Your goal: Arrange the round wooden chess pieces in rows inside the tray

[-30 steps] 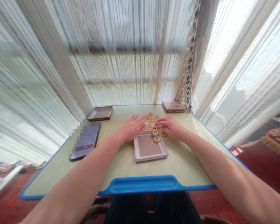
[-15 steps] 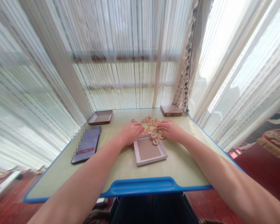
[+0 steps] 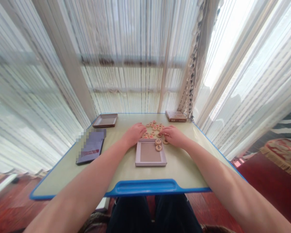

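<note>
Several round wooden chess pieces (image 3: 154, 126) with red or black characters lie in a loose pile mid-table. My left hand (image 3: 134, 133) rests palm down at the pile's left edge, fingers stretched over the pieces. My right hand (image 3: 172, 135) lies at the pile's right edge, fingers curled toward the pieces; whether it holds one is hidden. A shallow white box tray (image 3: 138, 161) sits just in front of the pile, and two pieces (image 3: 158, 144) lie in its far right corner.
The table (image 3: 191, 165) is pale green with a blue rim and a blue handle recess at the near edge. A brown box lid (image 3: 105, 120) lies far left, a printed box (image 3: 176, 116) far right, a dark booklet (image 3: 90, 147) on the left. Sheer curtains hang close behind.
Both hands have drawn slightly together around the pile. The white tray now sits squarer to the table edge. The camera has shifted, moving everything a little left in view.
</note>
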The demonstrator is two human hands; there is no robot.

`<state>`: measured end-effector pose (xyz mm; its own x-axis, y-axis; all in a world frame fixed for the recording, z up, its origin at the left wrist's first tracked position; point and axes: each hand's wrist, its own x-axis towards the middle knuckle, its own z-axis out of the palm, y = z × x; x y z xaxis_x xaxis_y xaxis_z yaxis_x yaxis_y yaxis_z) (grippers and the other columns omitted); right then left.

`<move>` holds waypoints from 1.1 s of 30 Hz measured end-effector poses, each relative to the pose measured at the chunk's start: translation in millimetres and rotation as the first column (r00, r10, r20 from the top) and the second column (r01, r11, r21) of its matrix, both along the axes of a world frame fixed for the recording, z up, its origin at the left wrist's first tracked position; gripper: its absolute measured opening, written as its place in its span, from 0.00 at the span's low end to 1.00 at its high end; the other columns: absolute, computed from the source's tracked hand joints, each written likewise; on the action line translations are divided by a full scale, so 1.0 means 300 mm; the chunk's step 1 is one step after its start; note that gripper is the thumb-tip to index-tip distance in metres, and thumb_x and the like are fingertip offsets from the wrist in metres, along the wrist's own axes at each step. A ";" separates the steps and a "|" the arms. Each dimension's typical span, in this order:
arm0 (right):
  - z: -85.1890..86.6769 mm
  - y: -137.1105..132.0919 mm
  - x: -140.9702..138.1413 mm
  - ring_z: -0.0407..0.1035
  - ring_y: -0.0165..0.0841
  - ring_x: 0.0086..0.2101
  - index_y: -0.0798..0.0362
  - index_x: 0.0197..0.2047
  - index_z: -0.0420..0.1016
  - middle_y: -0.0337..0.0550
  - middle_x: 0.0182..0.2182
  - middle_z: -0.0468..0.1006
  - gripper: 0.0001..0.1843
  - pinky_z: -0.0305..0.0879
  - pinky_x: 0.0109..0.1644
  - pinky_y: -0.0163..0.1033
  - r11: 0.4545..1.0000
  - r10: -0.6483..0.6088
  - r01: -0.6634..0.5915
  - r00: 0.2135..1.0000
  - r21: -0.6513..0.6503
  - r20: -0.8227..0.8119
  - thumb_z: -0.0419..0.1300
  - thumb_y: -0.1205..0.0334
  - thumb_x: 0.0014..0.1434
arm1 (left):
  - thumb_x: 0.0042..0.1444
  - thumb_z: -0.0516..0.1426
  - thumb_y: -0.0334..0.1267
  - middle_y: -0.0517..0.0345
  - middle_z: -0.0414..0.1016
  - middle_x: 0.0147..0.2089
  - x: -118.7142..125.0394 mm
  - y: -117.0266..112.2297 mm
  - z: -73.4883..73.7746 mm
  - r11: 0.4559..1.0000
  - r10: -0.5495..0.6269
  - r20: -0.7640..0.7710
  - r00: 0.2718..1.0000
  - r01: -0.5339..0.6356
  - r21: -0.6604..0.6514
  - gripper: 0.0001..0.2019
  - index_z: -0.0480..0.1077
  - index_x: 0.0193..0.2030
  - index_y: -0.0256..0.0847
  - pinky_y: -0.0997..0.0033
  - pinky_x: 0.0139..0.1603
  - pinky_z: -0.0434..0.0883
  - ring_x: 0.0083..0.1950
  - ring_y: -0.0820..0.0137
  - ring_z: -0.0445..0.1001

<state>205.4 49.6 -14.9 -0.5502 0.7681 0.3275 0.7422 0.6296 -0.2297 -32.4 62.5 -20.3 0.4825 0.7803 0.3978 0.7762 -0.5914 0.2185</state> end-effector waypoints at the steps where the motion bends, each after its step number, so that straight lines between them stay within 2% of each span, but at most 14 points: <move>1: 0.000 0.000 0.000 0.66 0.37 0.45 0.51 0.42 0.76 0.42 0.43 0.76 0.21 0.58 0.52 0.44 1.000 -0.019 0.019 1.000 0.008 -0.014 0.50 0.76 0.50 | 0.61 0.44 0.40 0.52 0.73 0.48 -0.003 0.000 0.001 1.000 0.027 0.006 1.000 -0.027 0.005 0.17 0.71 0.44 0.38 0.66 0.58 0.61 0.58 0.65 0.63; 3: -0.003 0.000 0.002 0.66 0.37 0.45 0.52 0.42 0.76 0.43 0.43 0.76 0.21 0.59 0.52 0.44 0.999 -0.045 0.045 0.998 0.016 -0.035 0.50 0.76 0.50 | 0.60 0.44 0.38 0.50 0.72 0.48 -0.009 -0.001 0.003 0.997 0.081 0.001 0.997 -0.081 0.009 0.16 0.71 0.45 0.38 0.67 0.58 0.62 0.57 0.65 0.64; 6: -0.009 0.001 0.002 0.65 0.37 0.45 0.49 0.41 0.77 0.41 0.43 0.76 0.20 0.59 0.52 0.44 1.000 -0.020 0.019 0.999 -0.002 -0.025 0.50 0.75 0.50 | 0.59 0.45 0.34 0.51 0.72 0.49 -0.015 -0.003 0.001 0.993 0.118 -0.037 0.992 -0.118 0.005 0.16 0.71 0.45 0.39 0.67 0.56 0.63 0.55 0.66 0.66; 13: -0.007 0.002 -0.014 0.65 0.38 0.45 0.51 0.35 0.79 0.41 0.41 0.77 0.12 0.58 0.53 0.44 0.999 -0.034 0.032 0.998 -0.038 -0.058 0.55 0.68 0.52 | 0.51 0.47 0.25 0.57 0.74 0.47 -0.022 0.005 -0.006 0.984 0.124 -0.110 0.986 -0.136 -0.117 0.20 0.72 0.46 0.45 0.69 0.51 0.66 0.48 0.67 0.70; 17: -0.007 0.007 -0.020 0.67 0.35 0.42 0.51 0.35 0.78 0.40 0.38 0.78 0.10 0.57 0.53 0.43 0.999 0.032 -0.035 0.997 -0.041 -0.063 0.56 0.68 0.52 | 0.48 0.47 0.24 0.56 0.74 0.45 -0.025 0.003 0.004 0.988 0.115 -0.094 0.989 -0.124 -0.096 0.21 0.73 0.44 0.43 0.69 0.50 0.67 0.48 0.66 0.69; 21: -0.001 0.004 -0.023 0.67 0.36 0.40 0.51 0.36 0.78 0.41 0.37 0.78 0.12 0.58 0.50 0.43 0.999 0.045 -0.046 0.999 -0.014 -0.012 0.55 0.70 0.52 | 0.49 0.46 0.27 0.55 0.76 0.40 -0.013 -0.020 0.026 0.997 0.064 -0.060 0.996 -0.067 -0.045 0.18 0.74 0.40 0.41 0.67 0.49 0.67 0.47 0.65 0.69; 26: 0.010 -0.018 -0.032 0.67 0.36 0.41 0.52 0.39 0.77 0.43 0.39 0.77 0.12 0.59 0.50 0.43 0.999 0.032 -0.032 0.999 0.004 -0.002 0.54 0.66 0.54 | 0.48 0.51 0.35 0.56 0.75 0.36 0.019 -0.070 0.055 0.998 -0.070 -0.069 0.995 0.070 -0.004 0.10 0.73 0.35 0.41 0.66 0.47 0.67 0.43 0.65 0.69; 30: 0.003 -0.012 -0.027 0.68 0.34 0.41 0.52 0.36 0.77 0.42 0.37 0.78 0.10 0.57 0.52 0.43 0.998 0.062 -0.062 0.998 0.008 -0.016 0.55 0.68 0.52 | 0.47 0.51 0.34 0.56 0.74 0.35 0.028 -0.083 0.059 0.999 -0.052 -0.102 0.993 0.050 -0.019 0.10 0.71 0.35 0.41 0.67 0.42 0.66 0.40 0.65 0.69; 33: -0.004 0.002 -0.016 0.68 0.35 0.40 0.51 0.33 0.78 0.41 0.35 0.79 0.09 0.59 0.49 0.42 0.999 0.025 -0.026 0.999 -0.019 -0.029 0.57 0.69 0.50 | 0.47 0.51 0.34 0.57 0.74 0.33 0.024 -0.080 0.056 0.997 -0.060 -0.127 0.990 0.054 -0.052 0.09 0.71 0.35 0.41 0.69 0.39 0.66 0.37 0.67 0.70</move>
